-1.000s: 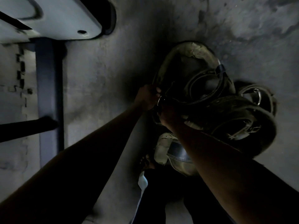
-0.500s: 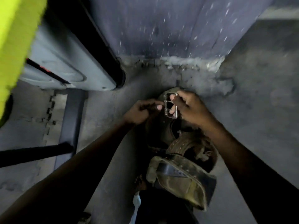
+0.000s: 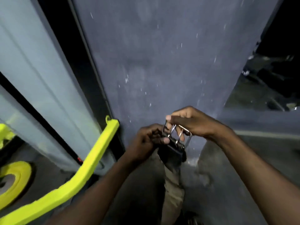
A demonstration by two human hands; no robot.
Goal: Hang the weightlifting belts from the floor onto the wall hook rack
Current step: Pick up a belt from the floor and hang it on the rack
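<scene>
A weightlifting belt (image 3: 172, 182) hangs straight down in front of a dark blue-grey wall (image 3: 162, 62), held up by its top end. Its metal double-prong buckle (image 3: 177, 134) sits at chest height between both hands. My right hand (image 3: 193, 121) pinches the buckle frame from above. My left hand (image 3: 148, 140) grips the dark strap end just left of the buckle. The belt's lower part is tan and worn, and its bottom end is hidden in shadow. No hook rack shows in this view.
A bright yellow machine arm (image 3: 90, 161) slants across the lower left, with a yellow weight plate (image 3: 14, 181) beyond it. A pale grey machine panel (image 3: 37, 75) stands on the left. Dark equipment (image 3: 274, 73) lies at the far right on the floor.
The belt has been lifted off the floor pile and now hangs against the wall. My view has tilted up from the floor. Both hands rose with the buckle.
</scene>
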